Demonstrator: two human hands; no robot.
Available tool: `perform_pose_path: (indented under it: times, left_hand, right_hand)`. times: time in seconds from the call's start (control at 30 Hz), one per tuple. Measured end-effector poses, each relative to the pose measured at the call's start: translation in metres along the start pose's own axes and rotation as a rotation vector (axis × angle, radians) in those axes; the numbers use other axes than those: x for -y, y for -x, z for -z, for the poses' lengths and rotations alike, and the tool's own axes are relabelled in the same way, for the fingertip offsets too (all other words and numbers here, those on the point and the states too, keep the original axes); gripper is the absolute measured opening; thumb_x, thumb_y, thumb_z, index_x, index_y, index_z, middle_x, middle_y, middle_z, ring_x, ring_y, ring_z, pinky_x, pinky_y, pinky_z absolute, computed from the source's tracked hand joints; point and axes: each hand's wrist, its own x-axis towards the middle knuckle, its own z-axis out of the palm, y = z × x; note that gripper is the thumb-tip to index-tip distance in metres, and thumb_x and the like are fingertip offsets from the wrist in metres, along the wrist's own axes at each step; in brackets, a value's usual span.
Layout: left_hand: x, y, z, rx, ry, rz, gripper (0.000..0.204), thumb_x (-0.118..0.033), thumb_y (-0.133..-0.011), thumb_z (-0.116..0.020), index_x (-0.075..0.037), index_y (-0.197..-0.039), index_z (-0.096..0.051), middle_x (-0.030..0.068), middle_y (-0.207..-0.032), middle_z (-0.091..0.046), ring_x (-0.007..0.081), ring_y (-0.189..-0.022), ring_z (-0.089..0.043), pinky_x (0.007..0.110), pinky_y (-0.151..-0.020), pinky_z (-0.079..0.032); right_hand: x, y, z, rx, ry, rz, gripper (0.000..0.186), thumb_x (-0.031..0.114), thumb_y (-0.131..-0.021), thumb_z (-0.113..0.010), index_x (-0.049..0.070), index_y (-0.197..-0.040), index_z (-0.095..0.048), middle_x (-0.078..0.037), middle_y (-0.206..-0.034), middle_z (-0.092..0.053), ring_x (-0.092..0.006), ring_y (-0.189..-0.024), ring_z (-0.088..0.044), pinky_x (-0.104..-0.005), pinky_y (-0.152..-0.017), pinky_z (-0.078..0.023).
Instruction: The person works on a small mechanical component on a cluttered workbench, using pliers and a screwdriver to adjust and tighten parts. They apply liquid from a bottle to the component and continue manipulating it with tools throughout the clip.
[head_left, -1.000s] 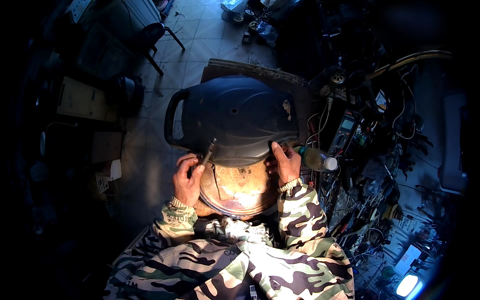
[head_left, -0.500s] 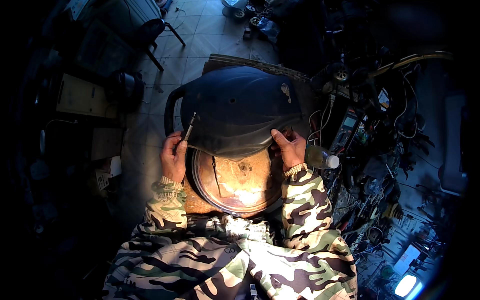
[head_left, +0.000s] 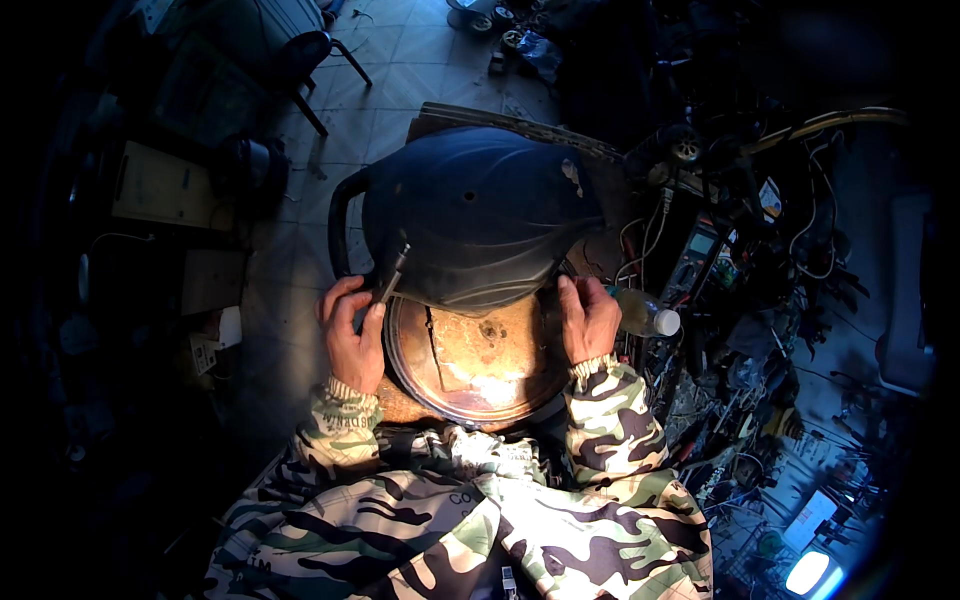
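A black moulded plastic cover (head_left: 475, 215), with a side handle and a small central hole, lies over the far part of a round worn tan platform (head_left: 480, 360) with a metal rim. My left hand (head_left: 353, 325) is at the cover's lower left, fingers bent round a slim metal tool (head_left: 398, 265) that points up over the cover. My right hand (head_left: 590, 320) grips the cover's lower right edge, thumb upward. What the fingertips do beneath the cover is hidden. A clear bottle with a white cap (head_left: 648, 318) is just right of my right hand.
At right are a multimeter (head_left: 695, 255), cables, small wheels (head_left: 685, 147) and dense piles of tools and parts. At left are a yellowish cabinet (head_left: 170, 185) and boxes. Beyond are a dark chair (head_left: 300, 60) and tiled floor (head_left: 400, 70). A bright lamp (head_left: 808, 572) glows at lower right.
The cover has shifted slightly away from me, exposing more of the round platform. My left hand went up and leftward with the tool, then slightly down; my right hand shifted slightly right.
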Motion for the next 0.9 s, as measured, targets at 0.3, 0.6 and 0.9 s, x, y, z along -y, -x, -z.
perform_pose_path:
  times: [0.3,0.6,0.9]
  left_hand:
    - [-0.049,0.04,-0.031,0.484,0.357,-0.034,0.019,-0.006,-0.086,-0.076,0.0,-0.102,-0.068,0.0141,-0.092,-0.067,0.0342,-0.084,-0.066,0.041,-0.073,-0.054]
    - [-0.045,0.034,-0.049,0.502,0.278,-0.121,0.023,-0.004,-0.082,-0.077,-0.001,-0.103,-0.068,0.0139,-0.098,-0.066,0.0362,-0.095,-0.064,0.043,-0.081,-0.054]
    - [-0.047,0.03,-0.046,0.487,0.238,-0.151,0.023,-0.004,-0.081,-0.077,-0.001,-0.102,-0.069,0.0136,-0.098,-0.068,0.0362,-0.096,-0.064,0.045,-0.081,-0.055]
  right_hand:
    - [-0.022,0.055,-0.005,0.621,-0.501,-0.14,0.042,0.01,-0.097,-0.07,-0.01,-0.133,-0.06,-0.004,-0.093,-0.07,-0.0081,-0.084,-0.063,-0.0237,-0.077,-0.052]
    - [-0.032,0.049,-0.02,0.496,-0.422,-0.169,0.03,0.011,-0.106,-0.052,-0.006,-0.127,-0.063,-0.006,-0.088,-0.071,-0.0107,-0.072,-0.066,-0.024,-0.065,-0.053]
    - [-0.028,0.045,-0.011,0.412,-0.181,-0.067,0.028,0.013,-0.097,-0.064,-0.005,-0.117,-0.069,-0.01,-0.074,-0.068,-0.0139,-0.069,-0.065,-0.0297,-0.065,-0.052]
